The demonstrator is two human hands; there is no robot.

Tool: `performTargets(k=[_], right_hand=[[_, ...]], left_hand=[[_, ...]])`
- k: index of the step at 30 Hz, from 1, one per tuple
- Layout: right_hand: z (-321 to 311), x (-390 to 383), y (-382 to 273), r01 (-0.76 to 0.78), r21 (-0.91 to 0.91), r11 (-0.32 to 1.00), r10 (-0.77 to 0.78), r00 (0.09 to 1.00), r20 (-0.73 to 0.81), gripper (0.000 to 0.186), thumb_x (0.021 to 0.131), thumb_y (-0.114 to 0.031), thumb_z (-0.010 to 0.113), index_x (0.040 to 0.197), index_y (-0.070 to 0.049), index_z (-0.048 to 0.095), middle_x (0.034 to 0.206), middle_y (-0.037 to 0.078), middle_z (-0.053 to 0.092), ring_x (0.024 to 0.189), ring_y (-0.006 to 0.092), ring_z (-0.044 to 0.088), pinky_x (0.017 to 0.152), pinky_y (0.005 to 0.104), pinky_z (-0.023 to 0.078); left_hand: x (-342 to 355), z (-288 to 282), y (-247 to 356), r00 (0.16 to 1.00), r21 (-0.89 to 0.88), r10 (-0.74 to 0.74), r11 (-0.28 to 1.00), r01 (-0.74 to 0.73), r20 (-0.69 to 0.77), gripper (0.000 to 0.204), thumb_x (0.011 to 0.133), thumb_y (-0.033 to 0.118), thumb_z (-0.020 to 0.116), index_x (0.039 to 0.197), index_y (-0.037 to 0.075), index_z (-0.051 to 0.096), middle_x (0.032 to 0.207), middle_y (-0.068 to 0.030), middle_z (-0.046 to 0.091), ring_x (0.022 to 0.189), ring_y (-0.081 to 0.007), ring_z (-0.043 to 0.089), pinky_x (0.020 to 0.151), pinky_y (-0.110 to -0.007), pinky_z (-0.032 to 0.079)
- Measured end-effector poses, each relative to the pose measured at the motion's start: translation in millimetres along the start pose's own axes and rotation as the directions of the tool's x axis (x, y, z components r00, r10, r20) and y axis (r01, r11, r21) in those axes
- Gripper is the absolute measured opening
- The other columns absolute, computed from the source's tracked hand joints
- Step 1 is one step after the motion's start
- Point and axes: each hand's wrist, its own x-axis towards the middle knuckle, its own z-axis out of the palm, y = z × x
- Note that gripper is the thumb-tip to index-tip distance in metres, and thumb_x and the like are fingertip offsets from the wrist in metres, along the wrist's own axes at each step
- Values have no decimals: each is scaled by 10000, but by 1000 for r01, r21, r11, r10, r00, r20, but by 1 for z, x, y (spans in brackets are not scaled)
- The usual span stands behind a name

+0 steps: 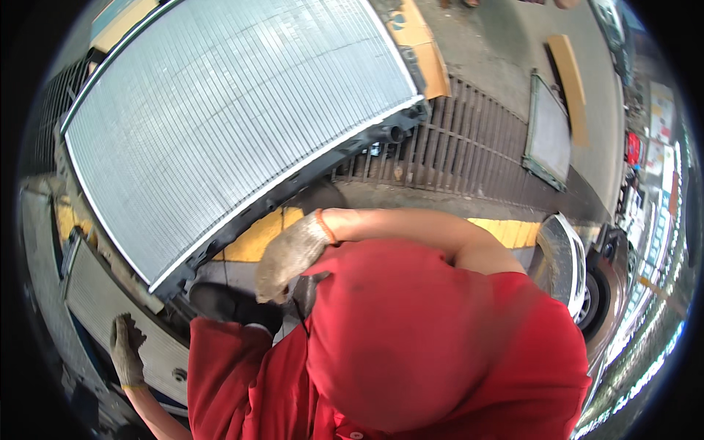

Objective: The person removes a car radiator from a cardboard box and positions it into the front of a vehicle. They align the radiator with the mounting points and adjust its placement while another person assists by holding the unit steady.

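Note:
My left hand (128, 353), in a dirty knit glove, is over an older, greyish radiator (125, 301) at the lower left. Its fingers are apart and hold nothing I can see; whether they touch the core I cannot tell. My right hand (290, 257), gloved with an orange cuff, hangs near the middle with its fingers pointing down. Its palm side is hidden, so its grip does not show. Close beside it are a dark cord (301, 317) and a dark grey thing I cannot make out. A large silver radiator (235, 110) with black side tanks lies beyond both hands.
Cardboard (425, 48) lies beside the large radiator. A metal floor grate (469, 139) runs behind it, with another radiator (548, 136) and a cardboard strip (568, 81) farther right. My dark shoe (235, 304) is near a yellow painted band (257, 238). A car wheel (594, 297) shows at right.

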Motion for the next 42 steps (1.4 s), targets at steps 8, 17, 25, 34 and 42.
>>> performTargets(k=[8,17,25,34,42], right_hand=[[14,-10,1,-206,-64,977,212,970,121,365,1081,-301,521,1288,-57,697,1259,152,732,1188,360,685,982,438,544],[19,-9,9,-76,-66,995,76,997,0,307,990,-257,590,1162,-26,695,1171,145,723,1107,360,707,920,464,562],[9,-10,6,-326,56,944,317,940,128,446,1076,-381,568,1341,-50,705,1279,128,755,1159,294,715,1000,416,550],[-28,-41,-119,-780,441,444,885,458,-83,433,1117,-407,527,1232,-62,763,1103,101,792,1018,269,736,923,387,568],[-44,-14,-125,-978,-149,149,693,211,-690,466,964,-499,744,1010,-41,815,885,133,801,857,322,768,812,437,590]], left_hand=[[-38,23,22,998,-33,44,999,-43,44,422,1111,426,689,1278,39,724,1009,7,681,842,-82,636,758,-269,575],[-81,30,-34,999,-204,-51,978,48,-11,380,1121,379,677,1288,39,706,1038,-5,689,862,-91,640,773,-271,567],[-118,42,-75,991,-260,-118,961,98,-62,386,1117,398,672,1272,48,712,1061,-17,697,866,-104,646,786,-299,579],[-139,59,-95,986,-315,-163,938,144,-35,342,1120,348,664,1236,31,717,1025,-25,692,854,-113,649,779,-299,583],[-143,81,-86,966,-332,-249,919,214,-66,343,1116,347,660,1241,36,731,1003,-12,689,849,-122,631,793,-307,572]])
